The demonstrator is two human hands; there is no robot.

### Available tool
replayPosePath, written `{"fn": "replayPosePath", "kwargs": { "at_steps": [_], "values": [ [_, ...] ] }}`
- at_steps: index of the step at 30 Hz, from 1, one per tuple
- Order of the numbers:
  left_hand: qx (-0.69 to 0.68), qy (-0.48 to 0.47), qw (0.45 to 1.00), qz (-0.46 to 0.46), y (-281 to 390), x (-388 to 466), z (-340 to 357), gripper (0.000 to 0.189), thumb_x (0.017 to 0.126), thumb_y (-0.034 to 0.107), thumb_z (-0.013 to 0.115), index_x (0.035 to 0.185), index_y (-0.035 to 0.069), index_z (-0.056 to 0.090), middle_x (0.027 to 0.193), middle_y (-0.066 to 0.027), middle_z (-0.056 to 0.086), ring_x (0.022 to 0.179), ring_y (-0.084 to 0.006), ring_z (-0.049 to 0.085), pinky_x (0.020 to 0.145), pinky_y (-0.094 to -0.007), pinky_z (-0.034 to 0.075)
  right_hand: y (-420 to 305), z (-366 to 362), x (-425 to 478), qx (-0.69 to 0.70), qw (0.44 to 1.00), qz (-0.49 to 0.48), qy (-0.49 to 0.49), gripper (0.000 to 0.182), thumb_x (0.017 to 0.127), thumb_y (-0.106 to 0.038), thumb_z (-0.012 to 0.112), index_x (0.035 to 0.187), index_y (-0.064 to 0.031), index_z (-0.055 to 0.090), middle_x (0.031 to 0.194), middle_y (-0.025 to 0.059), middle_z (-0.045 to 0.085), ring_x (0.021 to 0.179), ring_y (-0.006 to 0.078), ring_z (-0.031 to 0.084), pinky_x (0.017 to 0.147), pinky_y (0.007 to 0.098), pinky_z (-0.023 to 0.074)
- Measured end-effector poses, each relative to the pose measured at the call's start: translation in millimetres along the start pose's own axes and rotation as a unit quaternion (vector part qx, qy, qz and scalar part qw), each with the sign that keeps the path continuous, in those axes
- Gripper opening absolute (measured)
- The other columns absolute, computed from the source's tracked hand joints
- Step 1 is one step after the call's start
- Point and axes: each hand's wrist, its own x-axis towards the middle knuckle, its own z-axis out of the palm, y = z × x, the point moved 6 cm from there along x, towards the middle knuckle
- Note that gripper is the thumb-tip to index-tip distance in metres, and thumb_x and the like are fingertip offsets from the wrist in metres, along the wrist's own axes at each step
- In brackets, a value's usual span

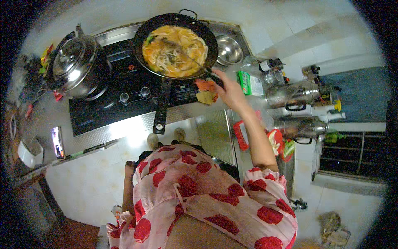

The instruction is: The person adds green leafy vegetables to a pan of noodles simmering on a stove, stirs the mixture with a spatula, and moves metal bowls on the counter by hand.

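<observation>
My right hand grips the black handle of a cooking utensil at the near right rim of a black wok. The utensil's blurred head reaches into noodles in orange broth, with a bit of green at the left side. The wok sits on a black glass gas hob, its long handle pointing towards me. Down beside my left hip hangs my left hand, small and partly hidden; whether it holds the dark thing next to it is unclear.
Left of the wok stands a lidded steel pot. A steel bowl lies to the right. Past my right hand are a green-and-white packet, thermos flasks and a red container. A lit phone leans at the left counter edge.
</observation>
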Motion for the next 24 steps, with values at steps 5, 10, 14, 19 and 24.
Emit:
{"fn": "replayPosePath", "kwargs": {
  "at_steps": [5,10,14,19,24],
  "values": [
    [-0.063,0.013,0.994,-0.089,-4,-20,15,0.018,0.075,0.015,0.054,0.081,-0.001,0.047,0.071,-0.0093,0.055,0.065,-0.0174,0.050,0.061,-0.0281,0.041,11,-17,-7,0.307,0.934,0.141,-0.113,0.042,0.075,-0.007,0.049,0.116,-0.0097,0.037,0.068,0.0012,0.050,0.054,0.0074,0.046,0.049,0.0199,0.0390],
    [-0.124,-0.002,0.985,-0.121,25,-30,34,0.020,0.075,0.016,0.054,0.083,-0.001,0.047,0.072,-0.0072,0.054,0.064,-0.0155,0.049,0.060,-0.0273,0.041,37,12,-6,0.307,0.920,0.120,-0.213,0.041,0.075,-0.006,0.050,0.114,-0.0104,0.037,0.063,0.0003,0.047,0.051,0.0054,0.042,0.039,0.0197,0.0326],
    [-0.159,-0.007,0.983,-0.091,35,-32,35,0.022,0.075,0.016,0.055,0.084,-0.001,0.046,0.073,-0.0072,0.053,0.065,-0.0140,0.049,0.061,-0.0261,0.041,26,26,27,0.175,0.965,0.046,-0.191,0.038,0.075,-0.011,0.053,0.110,-0.0084,0.038,0.069,0.0053,0.052,0.058,0.0087,0.047,0.048,0.0221,0.0380],
    [-0.040,-0.037,0.992,-0.118,67,-21,39,0.021,0.075,0.016,0.054,0.084,-0.001,0.046,0.075,-0.0085,0.054,0.068,-0.0153,0.050,0.063,-0.0255,0.041,40,10,32,0.093,0.990,0.001,-0.104,0.037,0.075,-0.016,0.053,0.108,-0.0053,0.039,0.077,0.0122,0.056,0.059,0.0167,0.051,0.056,0.0281,0.0414],
    [0.136,-0.011,0.991,0.001,-17,-38,45,0.023,0.074,0.017,0.055,0.086,-0.001,0.048,0.080,-0.0120,0.056,0.071,-0.0199,0.053,0.065,-0.0295,0.042,31,-24,40,0.017,0.998,0.011,-0.062,0.034,0.076,-0.017,0.051,0.105,-0.0029,0.041,0.074,0.0156,0.056,0.059,0.0226,0.054,0.057,0.0305,0.0422]
  ]
}}
